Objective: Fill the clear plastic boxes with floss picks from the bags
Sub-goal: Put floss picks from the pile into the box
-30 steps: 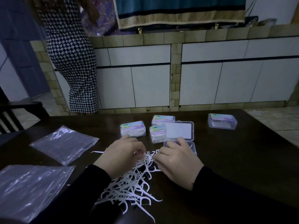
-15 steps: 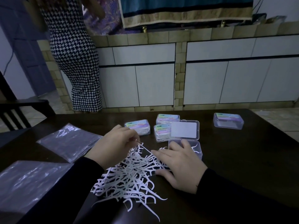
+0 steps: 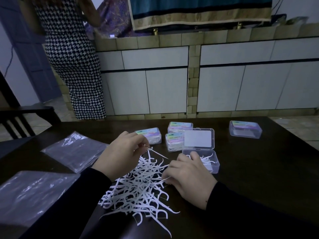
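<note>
A loose pile of white floss picks (image 3: pixel 141 190) lies on the dark table in front of me. My left hand (image 3: pixel 120 152) is raised just above the pile's far end, pinching one floss pick (image 3: pixel 156 151) by its head, tip pointing right. My right hand (image 3: pixel 188 175) rests on the pile's right edge, fingers closed on a pick there. Behind it stands an open clear plastic box (image 3: pixel 207 161) with a few picks inside and its lid (image 3: pixel 198 139) tipped back. Three shut labelled boxes (image 3: pixel 149 138) (image 3: pixel 179 126) (image 3: pixel 173 141) sit beyond.
Another shut box (image 3: pixel 245 129) stands apart at the far right. Two flat clear plastic bags (image 3: pixel 76 150) (image 3: pixel 29 195) lie on the left. A dark chair (image 3: pixel 19 118) is at the left edge. A person in a checked dress (image 3: pixel 72 54) stands by white cabinets beyond the table.
My left hand has lifted off the pile with a single pick pinched in its fingers. My right hand has slid back from the open box onto the pile's right edge.
</note>
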Tool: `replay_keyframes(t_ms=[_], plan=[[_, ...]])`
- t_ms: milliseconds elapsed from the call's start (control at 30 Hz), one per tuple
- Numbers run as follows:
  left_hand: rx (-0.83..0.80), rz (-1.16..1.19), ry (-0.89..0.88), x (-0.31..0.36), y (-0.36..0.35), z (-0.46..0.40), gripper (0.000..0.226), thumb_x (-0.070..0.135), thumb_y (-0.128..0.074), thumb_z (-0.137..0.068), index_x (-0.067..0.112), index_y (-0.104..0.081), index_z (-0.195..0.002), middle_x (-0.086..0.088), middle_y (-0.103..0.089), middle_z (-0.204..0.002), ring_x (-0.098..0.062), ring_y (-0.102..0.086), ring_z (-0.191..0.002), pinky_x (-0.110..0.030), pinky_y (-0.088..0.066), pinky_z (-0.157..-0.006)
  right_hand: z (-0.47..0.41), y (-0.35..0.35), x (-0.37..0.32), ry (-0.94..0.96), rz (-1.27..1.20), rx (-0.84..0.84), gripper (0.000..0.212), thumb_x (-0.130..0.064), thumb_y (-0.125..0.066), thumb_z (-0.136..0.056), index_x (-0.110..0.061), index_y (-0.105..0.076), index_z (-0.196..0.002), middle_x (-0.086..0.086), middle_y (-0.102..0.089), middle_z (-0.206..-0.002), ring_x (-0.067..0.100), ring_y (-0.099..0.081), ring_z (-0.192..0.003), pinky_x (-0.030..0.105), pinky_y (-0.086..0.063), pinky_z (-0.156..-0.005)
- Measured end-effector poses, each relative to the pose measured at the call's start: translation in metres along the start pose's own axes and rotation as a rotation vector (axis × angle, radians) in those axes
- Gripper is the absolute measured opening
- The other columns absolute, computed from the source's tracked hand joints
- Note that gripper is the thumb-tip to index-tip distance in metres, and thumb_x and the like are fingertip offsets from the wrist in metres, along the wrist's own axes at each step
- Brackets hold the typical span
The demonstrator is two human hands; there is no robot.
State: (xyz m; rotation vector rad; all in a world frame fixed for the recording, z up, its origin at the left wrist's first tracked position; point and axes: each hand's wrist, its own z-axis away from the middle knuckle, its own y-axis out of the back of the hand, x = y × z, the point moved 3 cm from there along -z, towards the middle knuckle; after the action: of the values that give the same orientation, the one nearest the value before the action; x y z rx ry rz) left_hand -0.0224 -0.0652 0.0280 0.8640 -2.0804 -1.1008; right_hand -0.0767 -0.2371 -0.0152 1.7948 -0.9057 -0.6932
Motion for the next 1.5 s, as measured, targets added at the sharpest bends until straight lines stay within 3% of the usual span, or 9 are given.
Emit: replay_keyframes(t_ms=[100, 200, 300, 533, 700, 933, 1100, 1367, 1500], plan=[[0.003, 0.008, 0.001, 0.0, -0.002, 0.001, 0.007, 0.024, -0.059, -0.093, 0.031, -0.06, -0.091, 0.017, -0.055, -0.085, -0.008, -0.044, -0.087, -0.028, -0.045, -0.075, 0.001, -0.003, 0.0, -0.011, -0.007, 0.01, 0.019, -0.034, -0.053, -0.097, -0.031, -0.067, -0.11, -0.012, -0.065, -0.111, 0.017, -0.049, -0.099, 0.037, -0.022, -0.081], [-0.01, 0.017, -0.003, -0.001, -0.005, 0.001, 0.01, 0.023, -0.059, -0.093, 0.033, -0.059, -0.089, 0.017, -0.055, -0.084, -0.008, -0.045, -0.087, -0.03, -0.047, -0.075, 0.0, -0.01, 0.002, -0.017, 0.103, 0.022, 0.018, -0.026, -0.076, -0.077, -0.036, -0.072, -0.092, -0.016, -0.068, -0.081, 0.012, -0.051, -0.073, 0.033, -0.018, -0.068], [-0.015, -0.009, -0.009, 0.001, -0.009, 0.002, 0.011, 0.024, -0.059, -0.092, 0.035, -0.058, -0.09, 0.019, -0.054, -0.083, -0.006, -0.043, -0.085, -0.021, -0.041, -0.071, -0.001, -0.016, 0.001, -0.014, 0.116, 0.055, 0.019, -0.027, -0.081, -0.069, -0.035, -0.072, -0.082, -0.016, -0.063, -0.071, 0.011, -0.051, -0.067, 0.034, -0.024, -0.068], [0.105, -0.064, -0.024, 0.004, -0.011, 0.001, 0.005, 0.023, -0.061, -0.091, 0.027, -0.063, -0.091, 0.015, -0.056, -0.084, -0.01, -0.044, -0.08, -0.024, -0.041, -0.065, -0.003, 0.0, 0.002, -0.061, -0.019, 0.2, 0.009, -0.028, -0.061, -0.079, -0.031, -0.068, -0.084, -0.017, -0.064, -0.08, 0.01, -0.057, -0.075, 0.031, -0.039, -0.069], [0.266, -0.008, 0.029, 0.004, -0.003, 0.001, 0.003, 0.024, -0.059, -0.091, 0.024, -0.062, -0.09, 0.014, -0.056, -0.081, -0.011, -0.047, -0.078, -0.03, -0.044, -0.064, -0.004, 0.028, 0.018, -0.22, -0.097, 0.2, 0.017, -0.03, -0.048, -0.099, -0.033, -0.064, -0.105, -0.019, -0.061, -0.099, 0.007, -0.047, -0.095, 0.03, -0.022, -0.081], [0.268, 0.034, 0.078, 0.01, -0.007, 0.002, 0.007, 0.034, -0.056, -0.092, 0.029, -0.056, -0.087, 0.02, -0.047, -0.069, -0.005, -0.045, -0.074, -0.025, -0.04, -0.057, 0.012, 0.052, 0.061, -0.401, 0.192, 0.128, 0.029, -0.036, -0.037, -0.1, -0.036, -0.054, -0.125, -0.017, -0.056, -0.123, 0.009, -0.043, -0.112, 0.035, -0.023, -0.098], [0.226, 0.023, 0.069, 0.018, -0.014, 0.002, 0.01, 0.036, -0.056, -0.092, 0.032, -0.052, -0.083, 0.021, -0.047, -0.069, -0.006, -0.046, -0.075, -0.015, -0.032, -0.056, 0.02, 0.043, 0.073, -0.41, 0.23, -0.022, 0.029, -0.038, -0.042, -0.1, -0.038, -0.057, -0.124, -0.016, -0.06, -0.12, 0.01, -0.044, -0.109, 0.037, -0.023, -0.098], [0.201, 0.025, -0.033, 0.034, -0.031, 0.007, 0.016, 0.042, -0.05, -0.09, 0.029, -0.055, -0.081, 0.017, -0.054, -0.071, -0.005, -0.048, -0.072, -0.024, -0.043, -0.056, 0.021, 0.03, 0.078, -0.403, 0.133, 0.098, 0.025, -0.053, -0.047, -0.093, -0.04, -0.061, -0.109, -0.017, -0.062, -0.101, 0.003, -0.043, -0.092, 0.031, -0.022, -0.091], [0.17, 0.003, -0.06, 0.043, -0.04, 0.004, 0.02, 0.045, -0.048, -0.09, 0.029, -0.055, -0.081, 0.016, -0.054, -0.07, -0.007, -0.049, -0.071, -0.028, -0.045, -0.057, 0.026, 0.031, 0.088, -0.443, 0.059, 0.116, 0.03, -0.057, -0.042, -0.093, -0.039, -0.061, -0.108, -0.021, -0.059, -0.11, 0.002, -0.047, -0.1, 0.033, -0.026, -0.096]])
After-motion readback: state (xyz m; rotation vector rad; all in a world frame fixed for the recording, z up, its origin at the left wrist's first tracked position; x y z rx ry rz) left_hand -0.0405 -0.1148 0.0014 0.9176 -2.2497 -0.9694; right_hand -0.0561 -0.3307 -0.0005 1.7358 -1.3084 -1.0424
